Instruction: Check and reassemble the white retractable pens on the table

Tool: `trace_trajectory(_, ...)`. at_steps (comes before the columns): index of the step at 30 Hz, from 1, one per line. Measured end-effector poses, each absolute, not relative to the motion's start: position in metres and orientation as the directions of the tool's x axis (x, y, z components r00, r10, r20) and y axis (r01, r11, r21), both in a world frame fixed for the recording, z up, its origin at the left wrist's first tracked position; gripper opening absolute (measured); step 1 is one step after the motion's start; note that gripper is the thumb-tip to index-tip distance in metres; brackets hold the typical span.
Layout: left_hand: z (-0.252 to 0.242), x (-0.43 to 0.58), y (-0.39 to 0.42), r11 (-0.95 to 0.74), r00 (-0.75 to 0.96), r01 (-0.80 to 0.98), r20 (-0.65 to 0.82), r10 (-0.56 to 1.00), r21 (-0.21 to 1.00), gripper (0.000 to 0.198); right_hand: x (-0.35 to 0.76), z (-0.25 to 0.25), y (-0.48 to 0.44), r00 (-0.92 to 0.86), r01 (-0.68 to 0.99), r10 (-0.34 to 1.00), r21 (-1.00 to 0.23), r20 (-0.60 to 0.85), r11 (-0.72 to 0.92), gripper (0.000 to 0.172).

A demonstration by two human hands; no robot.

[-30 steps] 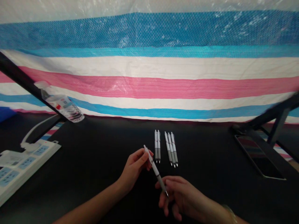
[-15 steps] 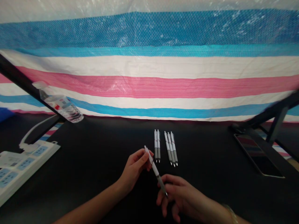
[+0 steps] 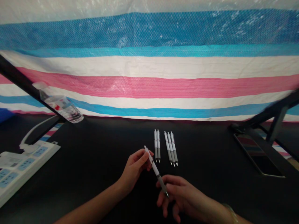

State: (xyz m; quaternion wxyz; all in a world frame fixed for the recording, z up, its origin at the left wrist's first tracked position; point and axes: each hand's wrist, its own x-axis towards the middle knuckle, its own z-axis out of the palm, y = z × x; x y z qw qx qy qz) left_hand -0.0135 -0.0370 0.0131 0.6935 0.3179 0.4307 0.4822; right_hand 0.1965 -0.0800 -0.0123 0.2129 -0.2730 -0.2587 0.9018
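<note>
A white ballpoint pen with a grey grip slants down to the right between my hands, its metal tip toward me. My left hand pinches its upper end, by the push button. Lower down, my right hand has the grey grip between thumb and index finger, with its other fingers loosely curled. Just beyond, on the black table, lie more pens of the same kind: a pair side by side, and to their right a group of three, all with tips toward me.
A white power strip with a plugged-in cable lies at the left. Behind it a clear water bottle leans by a black bar. At the right are a dark phone and a black metal support. A striped sheet hangs behind the table.
Almost nothing differs. The pen's tip end has shifted very slightly to the right, together with my right hand's fingers; my left hand stays in place.
</note>
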Motion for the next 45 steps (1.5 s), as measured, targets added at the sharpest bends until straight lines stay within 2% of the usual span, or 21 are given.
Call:
trace_trajectory(2, 0.013, -0.014, -0.036, 0.329, 0.154, -0.400, -0.291, 0.944, 0.855, 0.035, 0.196, -0.012, -0.080, -0.758, -0.244, 0.517, -0.562, -0.397, -0.790, 0.042)
trace_trajectory(5, 0.012, -0.014, -0.036, 0.328, 0.153, -0.402, -0.291, 0.945, 0.855, 0.034, 0.195, -0.011, -0.080, -0.747, -0.245, 0.524, -0.563, -0.409, -0.789, 0.036)
trace_trajectory(9, 0.012, -0.015, -0.036, 0.330, 0.146, -0.396, -0.296, 0.944, 0.857, 0.034, 0.195, -0.008, -0.080, -0.754, -0.234, 0.505, -0.545, -0.421, -0.805, 0.040)
trace_trajectory(13, 0.011, -0.015, -0.036, 0.323, 0.137, -0.406, -0.293, 0.946, 0.855, 0.034, 0.197, -0.008, -0.080, -0.756, -0.233, 0.507, -0.553, -0.414, -0.800, 0.035)
trace_trajectory(20, 0.010, -0.015, -0.035, 0.318, 0.115, -0.408, -0.298, 0.948, 0.856, 0.035, 0.195, -0.015, -0.081, -0.771, -0.171, 0.472, -0.575, -0.428, -0.800, 0.039)
trace_trajectory(35, 0.019, -0.030, -0.016, 0.169, -0.105, -0.457, -0.241, 0.965, 0.873, 0.035, 0.194, -0.013, -0.083, -0.738, -0.072, 0.456, -0.614, -0.497, -0.786, 0.042)
trace_trajectory(45, 0.016, -0.026, -0.022, 0.213, -0.031, -0.419, -0.248, 0.968, 0.883, 0.035, 0.193, -0.012, -0.083, -0.743, -0.084, 0.465, -0.622, -0.482, -0.779, 0.044)
